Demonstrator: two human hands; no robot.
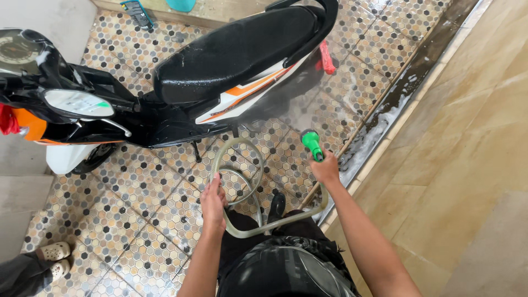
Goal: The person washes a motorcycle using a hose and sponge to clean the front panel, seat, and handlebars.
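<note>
While I spray, my right hand (pixel 326 168) grips the green nozzle (pixel 312 143) near the floor's gutter edge, my left hand (pixel 212 202) closed around the clear hose (pixel 237 159) looping mid-floor, wet scooter (pixel 220 60) beyond, bystander's pale clogs (pixel 55 258) at lower-left corner.

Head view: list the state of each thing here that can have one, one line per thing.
Scooter: parked upright, seat wet.
Spray nozzle: spraying mist at the scooter's rear.
Hose: looped loosely over the floor.
Right hand: closed around the nozzle's grip.
Left hand: gripping the hose.
Tiled floor: wet.
Gutter: holds foamy water.
Bystander's sandalled feet: standing at lower left.
</note>
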